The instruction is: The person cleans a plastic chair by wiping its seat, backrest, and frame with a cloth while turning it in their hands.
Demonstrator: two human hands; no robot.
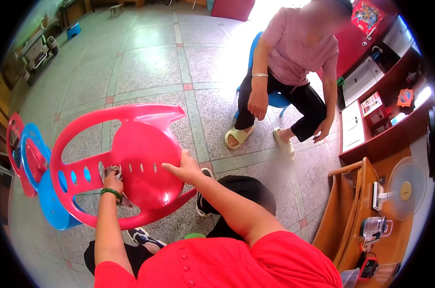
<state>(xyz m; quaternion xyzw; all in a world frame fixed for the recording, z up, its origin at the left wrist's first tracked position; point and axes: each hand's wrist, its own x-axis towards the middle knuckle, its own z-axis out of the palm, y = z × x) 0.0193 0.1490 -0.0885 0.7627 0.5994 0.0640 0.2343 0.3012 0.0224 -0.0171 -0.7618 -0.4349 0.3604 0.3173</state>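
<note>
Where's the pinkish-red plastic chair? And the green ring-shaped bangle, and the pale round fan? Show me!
Pinkish-red plastic chair (147,149): head view, on its broad smooth panel.
Green ring-shaped bangle (113,191): head view, on its band.
Pale round fan (406,189): head view, on its gold centre.

No legible text, brands or numbers, any lettering on the red wall poster (367,17) too blurred to read.

Home, seemingly: fan (405,191), white-doored cabinet (353,128), slippers (241,135).
</note>
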